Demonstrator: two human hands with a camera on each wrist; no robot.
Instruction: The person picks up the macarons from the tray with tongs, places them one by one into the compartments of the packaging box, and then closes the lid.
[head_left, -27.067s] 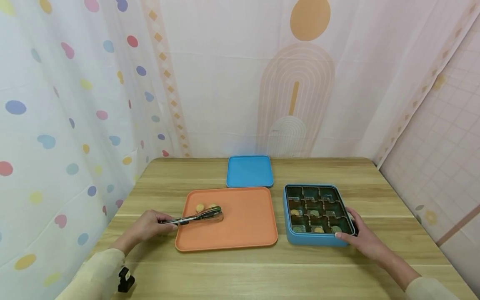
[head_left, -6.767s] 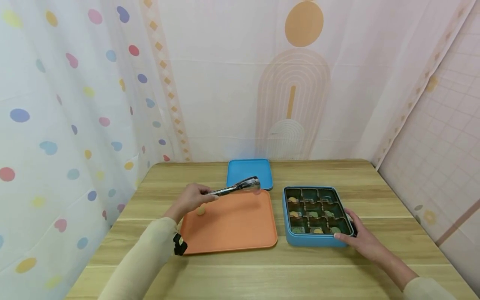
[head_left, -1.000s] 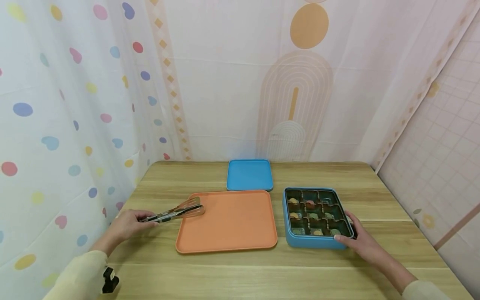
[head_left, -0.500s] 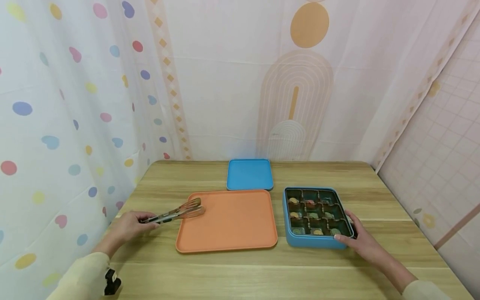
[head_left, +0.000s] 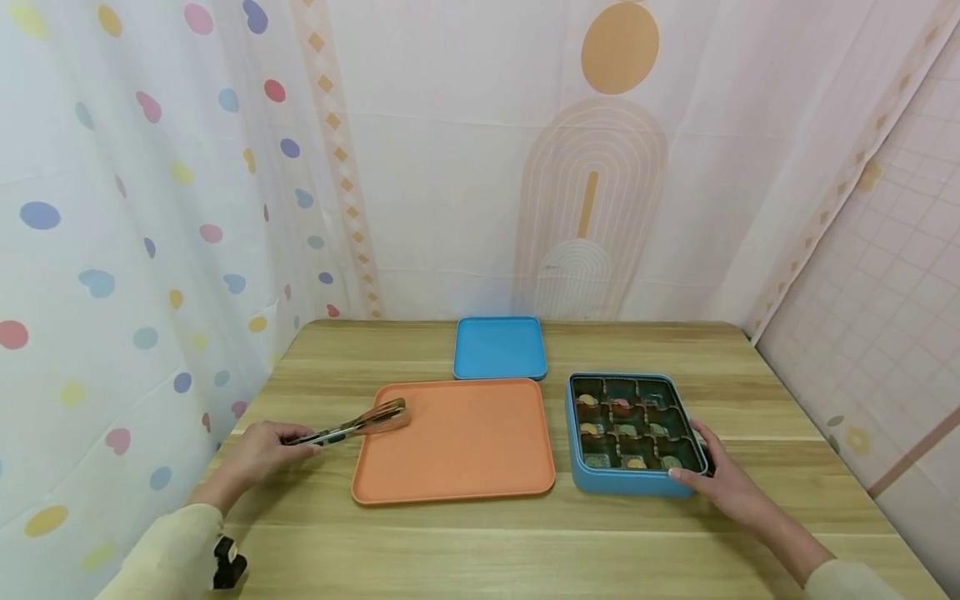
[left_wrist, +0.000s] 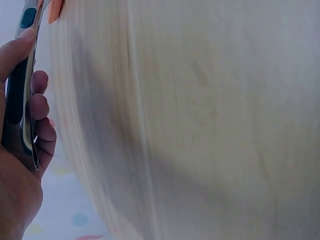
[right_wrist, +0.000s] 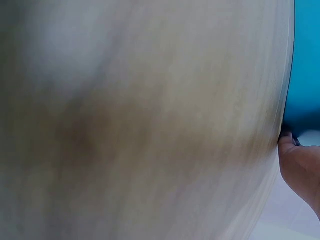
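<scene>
My left hand [head_left: 262,454] holds metal tongs [head_left: 341,431] by their handle, with the thumb on one arm and curled fingers on the other in the left wrist view. The tongs' tips lie over the left rear part of the orange tray [head_left: 465,442], nearly together; whether a biscuit is between them cannot be told. My right hand [head_left: 731,483] grips the right front corner of a square blue box [head_left: 633,482], thumb on the rim and fingers along the side. Small round biscuits [head_left: 636,463], yellow, pink and green, sit in several of the box's dark compartments.
A flat blue lid or small tray [head_left: 500,348] lies behind the orange tray. All stand on a wooden table [head_left: 450,542]. Patterned curtains [head_left: 450,167] hang at the back and both sides.
Over the last second the tongs' arms have drawn together above the tray. Since the older frames, biscuits have left the tray and more compartments hold one. The right hand has stayed on the box.
</scene>
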